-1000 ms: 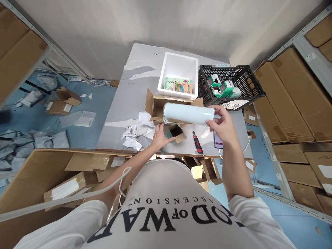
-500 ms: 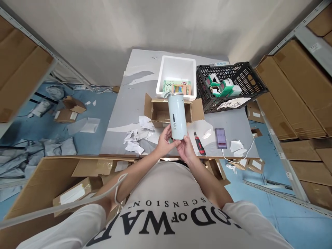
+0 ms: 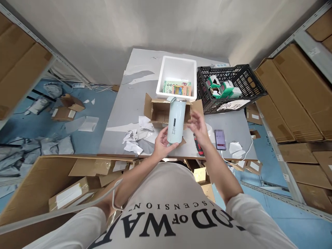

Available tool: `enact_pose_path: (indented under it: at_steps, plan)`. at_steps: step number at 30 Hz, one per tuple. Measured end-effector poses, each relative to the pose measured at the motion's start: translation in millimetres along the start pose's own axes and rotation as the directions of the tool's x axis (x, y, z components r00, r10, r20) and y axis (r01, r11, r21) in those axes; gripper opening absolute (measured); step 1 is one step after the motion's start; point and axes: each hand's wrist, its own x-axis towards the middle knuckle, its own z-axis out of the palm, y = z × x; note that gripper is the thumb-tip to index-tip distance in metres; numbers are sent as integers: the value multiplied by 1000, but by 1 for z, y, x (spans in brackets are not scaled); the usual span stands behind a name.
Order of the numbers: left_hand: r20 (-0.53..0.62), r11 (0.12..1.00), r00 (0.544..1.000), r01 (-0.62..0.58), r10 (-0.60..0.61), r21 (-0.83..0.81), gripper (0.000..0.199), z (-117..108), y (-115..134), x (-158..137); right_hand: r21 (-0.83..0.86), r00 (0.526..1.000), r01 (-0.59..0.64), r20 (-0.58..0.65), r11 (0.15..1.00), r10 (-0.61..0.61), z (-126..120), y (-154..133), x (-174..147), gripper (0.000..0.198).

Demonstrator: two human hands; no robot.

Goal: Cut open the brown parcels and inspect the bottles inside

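Pale grey wall point(image 3: 135, 24) up ahead, softly lit, backing the grey table point(image 3: 124, 107); blue floor point(image 3: 103, 100) either side, metal racks point(image 3: 311, 46) of cartons point(image 3: 298, 93) flanking.

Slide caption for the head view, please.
Left hand holds a pale blue cylindrical tumbler before an open brown cardboard box; the empty right hand hovers beside the tumbler.

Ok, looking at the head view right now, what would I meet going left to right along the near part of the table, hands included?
Crumpled white paper → left hand → light blue tumbler → right hand → smartphone → white paper scraps.
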Motion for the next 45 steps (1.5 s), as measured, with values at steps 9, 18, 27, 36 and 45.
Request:
enact_pose_path:
  at_steps: [9,18,27,36,45]
  plan:
    - [-119,958,982,-109,145,265,93,7,-6,-20,-65,997,-20,77,998,25,4,-37,48,52]
    - [458,619,738,670,-496,-410,63,10,26,-34,368,996,-87,58,926,71,0,-17,48,60]
    - [348,638,787,617,-510,-461,66,19,25,-37,481,986,-125,159,868,54,3,-3,44,58]
    - [-34,934,964,245,-262,-259,70,20,8,-27,-19,987,138,-82,990,-140,-9,-22,35,59]
    - [-218,972,968,-77,126,222,71,22,-3,-31,-122,993,109,67,986,-101,-8,-44,41,42]
